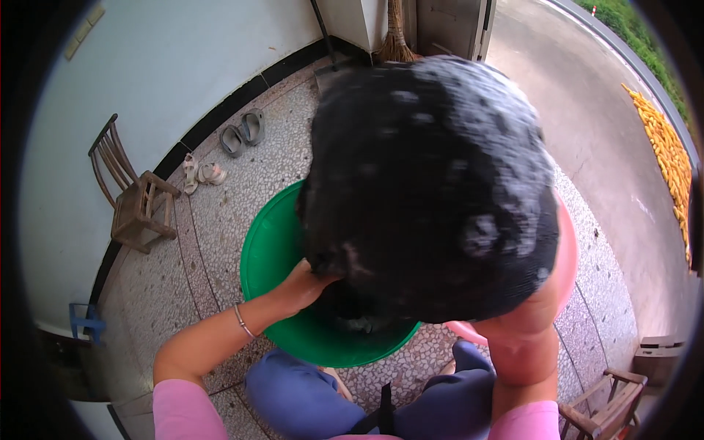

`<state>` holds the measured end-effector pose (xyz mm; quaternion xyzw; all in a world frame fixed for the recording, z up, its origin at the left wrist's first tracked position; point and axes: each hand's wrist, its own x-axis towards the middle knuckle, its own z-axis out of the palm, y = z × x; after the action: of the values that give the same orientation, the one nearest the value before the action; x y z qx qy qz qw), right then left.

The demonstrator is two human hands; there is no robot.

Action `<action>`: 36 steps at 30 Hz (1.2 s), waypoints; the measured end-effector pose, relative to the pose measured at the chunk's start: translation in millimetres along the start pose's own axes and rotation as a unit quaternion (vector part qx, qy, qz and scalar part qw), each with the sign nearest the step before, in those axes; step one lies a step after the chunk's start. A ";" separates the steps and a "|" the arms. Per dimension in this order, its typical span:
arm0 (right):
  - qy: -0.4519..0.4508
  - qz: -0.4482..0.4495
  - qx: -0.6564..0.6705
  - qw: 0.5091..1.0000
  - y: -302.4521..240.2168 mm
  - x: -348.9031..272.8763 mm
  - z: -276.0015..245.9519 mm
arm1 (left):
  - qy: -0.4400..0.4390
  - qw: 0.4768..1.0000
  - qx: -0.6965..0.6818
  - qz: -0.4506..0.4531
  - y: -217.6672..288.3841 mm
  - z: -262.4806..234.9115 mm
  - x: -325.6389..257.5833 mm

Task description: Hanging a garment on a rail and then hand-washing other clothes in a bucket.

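A large black cloth (pixel 418 183), perhaps a garment, bulges up close in front of me, with white suds over its upper right side. My left hand (pixel 312 284) grips its lower left edge, and the fingertips vanish into the dark folds. Up to the cloth's lower right edge reaches my right arm; my right hand (pixel 529 312) shows only at the wrist and heel, its fingers hidden by the cloth. Below is a green basin (pixel 265 246) with more dark cloth and some foam inside. Part of a pink basin (pixel 567 249) shows behind the cloth at the right.
My knees in blue trousers (pixel 290 389) flank the green basin's near side. A wooden chair (pixel 139 202), sandals (pixel 202 174) and grey clogs (pixel 242 133) stand by the left wall. At the lower right is a wooden stool (pixel 609 407). A broom (pixel 396 37) leans behind; yellow corn cobs (pixel 664 154) lie outside.
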<state>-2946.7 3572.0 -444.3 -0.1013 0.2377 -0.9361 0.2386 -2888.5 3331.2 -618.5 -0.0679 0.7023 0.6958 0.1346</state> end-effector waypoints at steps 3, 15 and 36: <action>-0.005 -0.064 -0.004 0.998 -9.3 -7.8 -20.4 | -0.007 0.984 0.172 0.052 5.6 15.3 14.4; 0.162 -0.078 0.077 0.981 -68.0 -14.7 -52.2 | 0.049 0.953 0.257 0.151 43.6 51.6 31.4; 0.326 0.057 -0.564 0.756 -45.5 -65.4 -318.9 | -0.217 0.867 0.434 -0.113 123.6 210.3 166.5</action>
<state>-3004.9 3766.0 -703.1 0.1069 0.7916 -0.5933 0.0992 -3062.5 3558.7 -546.2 0.0712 0.8738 0.2980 0.3776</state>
